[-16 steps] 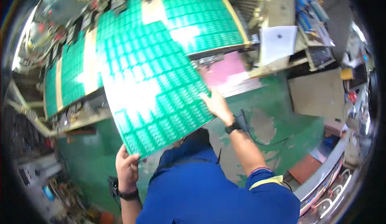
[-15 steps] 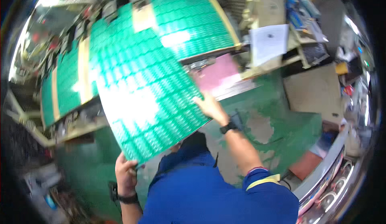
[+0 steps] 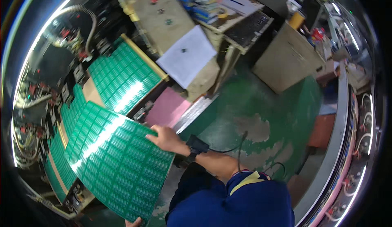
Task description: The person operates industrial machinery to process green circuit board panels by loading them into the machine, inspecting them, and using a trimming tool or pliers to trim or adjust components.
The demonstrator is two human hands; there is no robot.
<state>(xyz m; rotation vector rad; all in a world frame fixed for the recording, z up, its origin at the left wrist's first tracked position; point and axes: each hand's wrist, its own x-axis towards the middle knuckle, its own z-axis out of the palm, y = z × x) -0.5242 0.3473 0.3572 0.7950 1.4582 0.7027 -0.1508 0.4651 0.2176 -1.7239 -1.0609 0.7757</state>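
Observation:
A large green circuit board panel [image 3: 118,157], covered in rows of small repeated patterns, is held tilted in front of my body. My right hand [image 3: 167,139] grips its right edge, thumb over the top face and the other fingers partly hidden. At the lower edge of the view, my left hand [image 3: 134,222] holds the near corner; only the fingertips show. Beyond the held panel, another green panel [image 3: 118,72] lies on the machine bed, with a tan strip [image 3: 142,55] along its edge. Further green panels [image 3: 61,166] lie to the left, partly covered by the held one.
A pink sheet [image 3: 168,106] lies by the bed's near corner. White paper [image 3: 188,57] hangs on a beige console [image 3: 163,15]. A keyboard [image 3: 249,29] sits on a desk shelf beside a beige cabinet [image 3: 288,59]. At right runs a grey-railed machine [image 3: 330,157]. A cable loops near my right wrist.
My view has turned right, so the machine bed now sits further left. The held panel has come lower and away from the bed, still in both hands.

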